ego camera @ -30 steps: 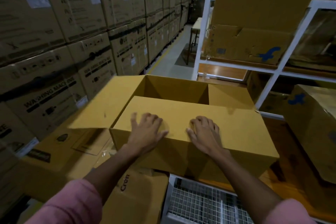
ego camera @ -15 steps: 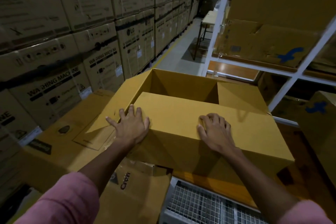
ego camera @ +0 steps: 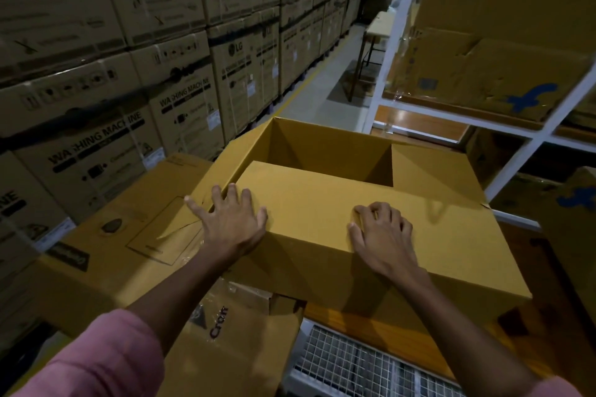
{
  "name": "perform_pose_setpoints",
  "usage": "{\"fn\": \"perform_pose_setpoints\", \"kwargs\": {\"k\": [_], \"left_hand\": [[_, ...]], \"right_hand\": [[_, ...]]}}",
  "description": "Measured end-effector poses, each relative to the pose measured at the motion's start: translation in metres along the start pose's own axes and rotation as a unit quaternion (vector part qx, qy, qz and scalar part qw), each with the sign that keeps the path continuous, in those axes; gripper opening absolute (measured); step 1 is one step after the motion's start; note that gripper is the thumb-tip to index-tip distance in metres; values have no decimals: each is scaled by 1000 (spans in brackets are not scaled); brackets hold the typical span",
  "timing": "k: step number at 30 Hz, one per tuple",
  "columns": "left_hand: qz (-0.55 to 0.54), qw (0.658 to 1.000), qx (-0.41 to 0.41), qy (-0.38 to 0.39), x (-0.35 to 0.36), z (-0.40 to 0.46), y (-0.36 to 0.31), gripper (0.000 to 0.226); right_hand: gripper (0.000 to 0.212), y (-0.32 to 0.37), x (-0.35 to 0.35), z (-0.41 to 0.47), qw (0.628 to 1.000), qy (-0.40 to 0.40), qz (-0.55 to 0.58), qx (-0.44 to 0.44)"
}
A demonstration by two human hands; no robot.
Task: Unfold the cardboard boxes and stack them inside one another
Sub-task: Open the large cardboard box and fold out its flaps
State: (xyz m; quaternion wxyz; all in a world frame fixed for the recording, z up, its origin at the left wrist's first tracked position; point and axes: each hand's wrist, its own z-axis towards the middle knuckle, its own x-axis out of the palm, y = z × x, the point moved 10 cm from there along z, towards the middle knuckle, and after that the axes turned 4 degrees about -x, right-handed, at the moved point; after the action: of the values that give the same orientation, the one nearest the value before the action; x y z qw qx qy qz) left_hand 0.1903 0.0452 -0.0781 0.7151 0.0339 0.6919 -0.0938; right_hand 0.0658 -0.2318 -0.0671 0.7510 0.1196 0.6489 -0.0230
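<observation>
Cardboard fills the middle of the view: an open box sits on a wooden surface, its near flap folded flat over the top and its far half showing the hollow inside. The left hand lies spread at the flap's left corner, fingers straight and reaching onto the side flap, gripping nothing. The right hand rests on the flap near its front edge, fingers bent with their tips pressed to the board, closed round nothing. Just left of the box lies a flattened carton. Stacked washing-machine cartons line the left wall, and a white rack with more cardboard stands to the right.
</observation>
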Motion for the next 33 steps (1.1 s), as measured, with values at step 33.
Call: {"fn": "perform_pose_setpoints", "kwargs": {"k": [33], "left_hand": [[-86, 938, 244, 231, -58, -94, -159, 51]], "right_hand": [[37, 44, -90, -55, 969, 213, 119, -42]]}}
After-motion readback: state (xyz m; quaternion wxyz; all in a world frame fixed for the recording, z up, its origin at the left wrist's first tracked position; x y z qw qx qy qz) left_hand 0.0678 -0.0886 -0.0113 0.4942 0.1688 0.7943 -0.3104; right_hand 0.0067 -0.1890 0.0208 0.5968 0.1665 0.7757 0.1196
